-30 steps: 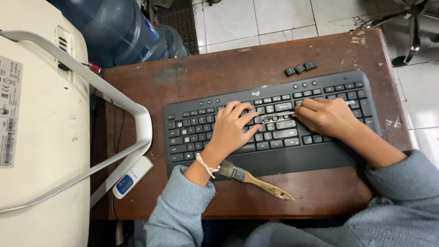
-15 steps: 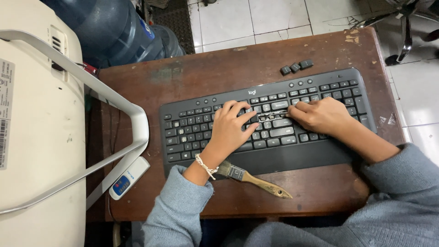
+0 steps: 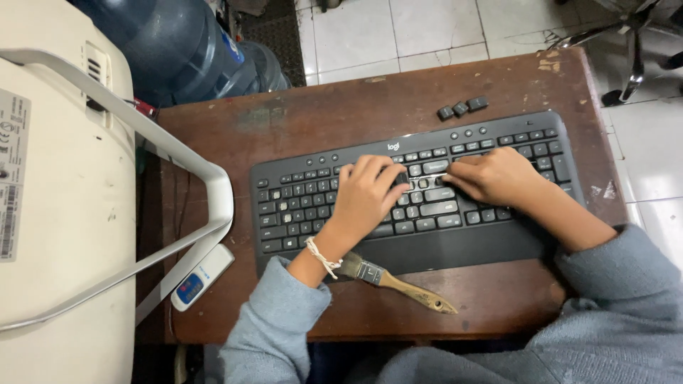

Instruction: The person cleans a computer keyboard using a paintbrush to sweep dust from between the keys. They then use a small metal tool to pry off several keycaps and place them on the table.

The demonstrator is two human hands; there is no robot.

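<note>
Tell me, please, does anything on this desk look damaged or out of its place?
Yes. Three loose black keycaps lie on the wooden desk behind the black keyboard, and pale gaps show among its keys between the left hand and right hand. The desk's far right corner is chipped.

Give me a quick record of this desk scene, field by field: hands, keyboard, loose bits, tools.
left hand: resting on keyboard, fingers at a gap in the keys
right hand: on keyboard, fingertips at the same gap
keyboard: black, lying on brown wooden table
loose keycaps: three, behind the keyboard
paintbrush: wooden handle, lying at the table's near edge
</note>
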